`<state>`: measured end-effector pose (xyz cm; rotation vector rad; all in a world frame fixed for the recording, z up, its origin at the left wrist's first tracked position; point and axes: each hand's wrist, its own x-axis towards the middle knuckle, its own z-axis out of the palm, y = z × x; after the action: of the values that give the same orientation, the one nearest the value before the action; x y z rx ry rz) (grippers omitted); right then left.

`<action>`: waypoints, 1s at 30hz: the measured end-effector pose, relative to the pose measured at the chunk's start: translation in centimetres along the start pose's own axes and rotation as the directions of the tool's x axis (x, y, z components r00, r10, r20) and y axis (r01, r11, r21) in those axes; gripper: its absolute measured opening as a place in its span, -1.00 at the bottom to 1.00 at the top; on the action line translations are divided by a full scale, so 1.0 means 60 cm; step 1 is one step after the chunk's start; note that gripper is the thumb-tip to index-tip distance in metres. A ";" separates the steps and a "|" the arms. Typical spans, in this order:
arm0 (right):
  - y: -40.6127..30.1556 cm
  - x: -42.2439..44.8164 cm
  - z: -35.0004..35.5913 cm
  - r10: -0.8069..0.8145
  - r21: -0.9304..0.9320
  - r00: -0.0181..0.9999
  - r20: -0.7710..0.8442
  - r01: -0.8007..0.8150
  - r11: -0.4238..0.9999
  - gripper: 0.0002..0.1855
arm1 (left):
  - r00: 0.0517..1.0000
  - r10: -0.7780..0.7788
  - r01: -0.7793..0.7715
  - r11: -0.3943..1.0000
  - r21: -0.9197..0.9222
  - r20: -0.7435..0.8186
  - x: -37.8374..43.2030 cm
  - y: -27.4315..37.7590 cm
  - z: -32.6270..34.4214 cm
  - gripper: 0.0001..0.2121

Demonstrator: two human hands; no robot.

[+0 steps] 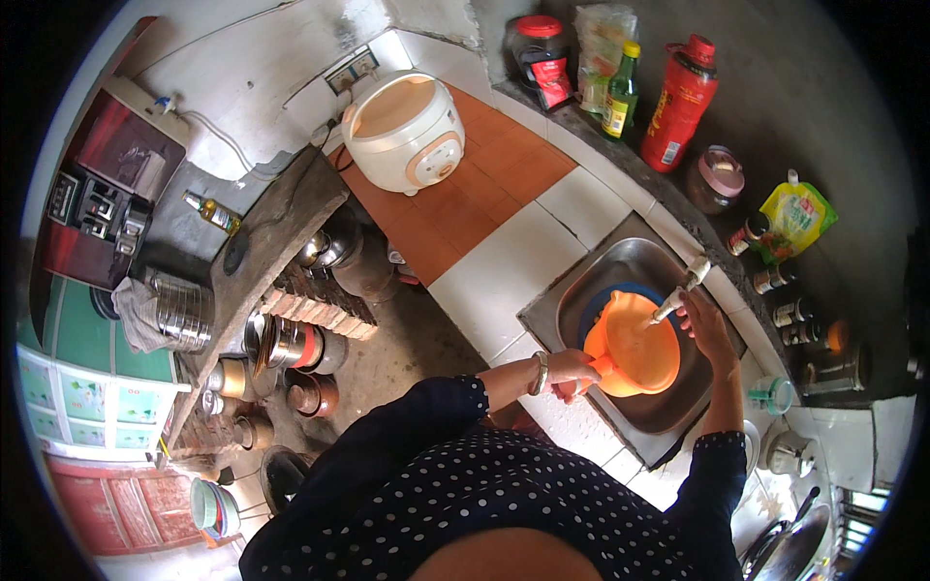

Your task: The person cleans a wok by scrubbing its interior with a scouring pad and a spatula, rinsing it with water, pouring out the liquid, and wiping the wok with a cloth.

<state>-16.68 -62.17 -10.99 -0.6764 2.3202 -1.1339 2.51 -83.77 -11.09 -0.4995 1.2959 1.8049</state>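
Note:
My left hand [570,374] grips the handle of an orange plastic dipper [617,374], held over the stainless steel sink [577,272]. A thin stream runs from the tap [665,306] into the dipper, and water [639,348] covers its bottom. My right hand [706,330] is up against the tap's right side, fingers close to the spout; whether they grip it is unclear. Beneath the dipper a blue basin [596,299] sits in the sink, mostly hidden. Some small pale yellowish pieces show at its left edge, too covered to identify.
A white rice cooker [399,138] stands on the orange-tiled counter. Along the wall ledge are a red bottle [679,109], a green glass bottle [621,94], a lidded jar [545,62] and several spice jars [792,312]. A kettle [788,450] and a wok [795,541] lie to the right.

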 end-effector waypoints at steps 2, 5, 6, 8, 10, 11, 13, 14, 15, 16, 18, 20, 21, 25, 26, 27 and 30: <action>-0.006 -0.006 -0.004 0.071 0.022 0.997 0.014 -0.072 0.997 -0.65 | 1.000 0.000 0.000 1.000 0.027 -0.015 0.002 -0.010 0.000 -0.73; -0.014 -0.015 0.001 0.142 0.029 0.989 0.043 -0.144 0.989 -0.64 | 0.999 0.043 -0.043 0.999 -0.006 -0.020 0.002 -0.032 0.004 -0.75; -0.010 -0.023 0.000 0.167 0.011 0.986 0.028 -0.167 0.986 -0.64 | 0.999 0.040 -0.040 0.999 -0.004 -0.020 0.004 -0.039 0.009 -0.77; -0.007 -0.021 0.012 0.135 0.000 0.990 0.051 -0.135 0.991 -0.63 | 0.999 0.046 -0.046 0.999 0.026 -0.005 0.005 -0.052 0.004 -0.80; 0.015 -0.030 0.015 0.121 -0.016 0.991 0.059 -0.120 0.993 -0.62 | 0.999 0.011 -0.009 0.999 0.043 -0.049 -0.003 -0.053 0.012 -0.81; 0.033 -0.037 0.016 -0.078 -0.145 0.997 0.006 0.078 0.986 -0.65 | 0.998 0.023 -0.021 0.999 0.032 -0.058 -0.002 -0.053 0.013 -0.81; 0.011 -0.041 0.026 -0.286 -0.274 0.958 0.006 0.277 0.921 -0.67 | 0.995 0.030 -0.025 0.999 0.043 -0.096 -0.001 -0.063 0.018 -0.80; -0.003 -0.044 0.031 -0.022 -0.137 1.000 0.018 0.025 0.990 -0.67 | 0.996 0.041 -0.038 0.999 0.039 -0.082 -0.001 -0.067 0.016 -0.78; -0.023 -0.046 0.036 0.241 -0.012 0.968 0.066 -0.241 0.970 -0.68 | 0.995 0.049 -0.048 0.999 0.019 -0.092 -0.001 -0.074 0.015 -0.78; 0.006 -0.045 0.048 0.062 -0.146 0.997 0.043 -0.055 0.988 -0.66 | 0.996 0.061 -0.059 0.998 0.023 -0.061 0.002 -0.077 0.016 -0.78; -0.003 -0.036 0.092 0.157 -0.133 0.987 -0.026 -0.159 0.978 -0.59 | 0.996 0.081 -0.080 0.997 0.018 -0.042 0.002 -0.090 0.018 -0.76; -0.009 -0.036 0.116 0.399 0.144 0.915 -0.058 -0.387 0.911 -0.51 | 0.995 0.085 -0.082 0.995 0.064 -0.046 -0.019 -0.083 0.033 -0.78; -0.014 -0.037 0.123 0.389 0.129 0.920 -0.047 -0.381 0.916 -0.51 | 0.994 0.083 -0.075 0.990 0.115 -0.064 -0.028 -0.083 0.037 -0.80; -0.016 -0.064 0.141 0.445 0.439 0.893 0.066 -0.426 0.791 -0.58 | 0.999 0.030 -0.025 0.993 -0.118 0.042 -0.018 -0.107 0.046 -0.84; -0.013 -0.079 0.133 0.423 0.415 0.895 0.142 -0.441 0.796 -0.64 | 0.997 -0.014 0.030 0.978 -0.207 0.077 -0.014 -0.114 0.055 -0.83; 0.000 -0.094 0.126 0.403 0.370 0.895 0.191 -0.446 0.815 -0.69 | 0.992 -0.054 0.085 0.954 -0.289 0.114 -0.018 -0.117 0.061 -0.80; 0.077 -0.138 0.097 0.350 0.030 0.887 0.301 -0.376 0.926 -0.82 | 0.988 -0.062 0.086 0.982 -0.167 0.144 -0.035 -0.122 0.090 -0.87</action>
<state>-7.88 -58.03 -16.37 -0.3266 2.0227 -0.8890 10.37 -78.84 -11.73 -0.5005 1.0195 1.8641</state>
